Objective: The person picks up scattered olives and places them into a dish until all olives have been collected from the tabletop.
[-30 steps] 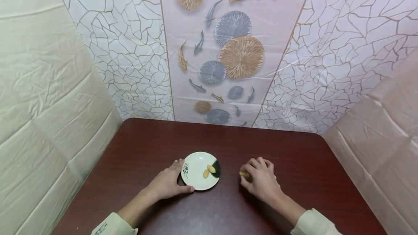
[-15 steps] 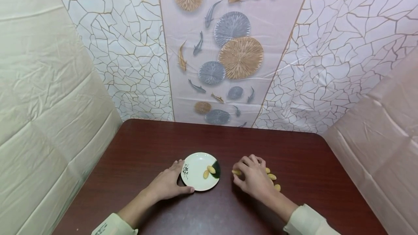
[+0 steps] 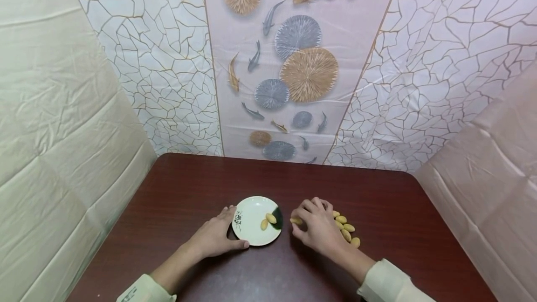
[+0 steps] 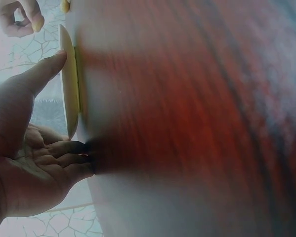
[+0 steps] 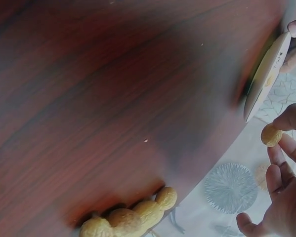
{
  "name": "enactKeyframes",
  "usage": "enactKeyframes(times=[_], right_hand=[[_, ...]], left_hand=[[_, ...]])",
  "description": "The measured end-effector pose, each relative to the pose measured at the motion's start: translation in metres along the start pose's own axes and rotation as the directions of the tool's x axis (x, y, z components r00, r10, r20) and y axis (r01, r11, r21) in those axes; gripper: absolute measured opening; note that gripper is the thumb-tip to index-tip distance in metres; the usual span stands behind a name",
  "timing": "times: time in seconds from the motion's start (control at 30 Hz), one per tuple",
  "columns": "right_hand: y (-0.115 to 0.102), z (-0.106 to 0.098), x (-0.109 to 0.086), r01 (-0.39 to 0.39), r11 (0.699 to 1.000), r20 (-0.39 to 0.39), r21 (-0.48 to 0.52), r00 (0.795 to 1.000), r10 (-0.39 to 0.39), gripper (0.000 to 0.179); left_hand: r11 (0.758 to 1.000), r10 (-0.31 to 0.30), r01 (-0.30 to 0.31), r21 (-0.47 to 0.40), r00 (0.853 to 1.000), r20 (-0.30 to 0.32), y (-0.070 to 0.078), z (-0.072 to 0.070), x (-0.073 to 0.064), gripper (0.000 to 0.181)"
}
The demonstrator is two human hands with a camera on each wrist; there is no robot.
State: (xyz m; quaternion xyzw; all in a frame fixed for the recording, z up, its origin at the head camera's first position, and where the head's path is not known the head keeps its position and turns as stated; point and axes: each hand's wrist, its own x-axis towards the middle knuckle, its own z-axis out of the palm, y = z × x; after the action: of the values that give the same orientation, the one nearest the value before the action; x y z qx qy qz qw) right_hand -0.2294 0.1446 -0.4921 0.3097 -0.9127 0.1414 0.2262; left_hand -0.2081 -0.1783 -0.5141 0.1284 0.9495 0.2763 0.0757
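Observation:
A small round white plate (image 3: 251,234) with a dark green patch and a dark floral print lies on the table. Two yellow oval pieces (image 3: 271,218) rest on it. My left hand (image 3: 216,234) holds the plate's rim from the left, thumb at the near edge, fingers at the far left. To the right of the plate, my right hand (image 3: 319,227) pinches a wrinkled yellow oval piece (image 5: 271,135) between thumb and fingertips, above the tabletop in the right wrist view. Behind that hand lies a group of several similar yellow oval pieces (image 3: 346,235), partly covered by it.
The dark red wooden table (image 3: 201,176) meets a patterned cloth backdrop (image 3: 168,59) at its far edge. Plain pale cloth hangs at the left (image 3: 63,129) and at the right (image 3: 482,176).
My right hand has moved left toward the plate with the yellow oval piece, uncovering more of the group behind it. My left hand and the plate have stayed in place.

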Motion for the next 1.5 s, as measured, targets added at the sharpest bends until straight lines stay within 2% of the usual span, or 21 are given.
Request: enactKeyframes(times=[0.53, 0.8, 1.17, 1.5], right_hand=[[-0.015, 0.004, 0.011, 0.034, 0.999, 0.032, 0.042, 0.999, -0.035, 0.019], [-0.025, 0.012, 0.014, 0.05, 0.995, 0.043, 0.084, 0.998, -0.054, 0.018], [-0.032, 0.025, 0.018, 0.094, 0.992, 0.03, 0.082, 0.995, -0.096, 0.019], [-0.034, 0.036, 0.017, 0.083, 0.992, 0.098, 0.098, 0.991, -0.092, 0.015]], left_hand=[[1.0, 0.001, -0.001, -0.008, 1.0, 0.002, 0.001, -0.001, -0.002, 0.121], [1.0, -0.004, 0.004, -0.021, 1.0, 0.001, 0.0, -0.001, -0.002, 0.122], [1.0, 0.011, -0.011, -0.021, 1.0, -0.01, 0.0, 0.0, -0.002, 0.121], [1.0, -0.003, 0.002, -0.022, 1.0, -0.012, 0.001, -0.001, -0.003, 0.121]])
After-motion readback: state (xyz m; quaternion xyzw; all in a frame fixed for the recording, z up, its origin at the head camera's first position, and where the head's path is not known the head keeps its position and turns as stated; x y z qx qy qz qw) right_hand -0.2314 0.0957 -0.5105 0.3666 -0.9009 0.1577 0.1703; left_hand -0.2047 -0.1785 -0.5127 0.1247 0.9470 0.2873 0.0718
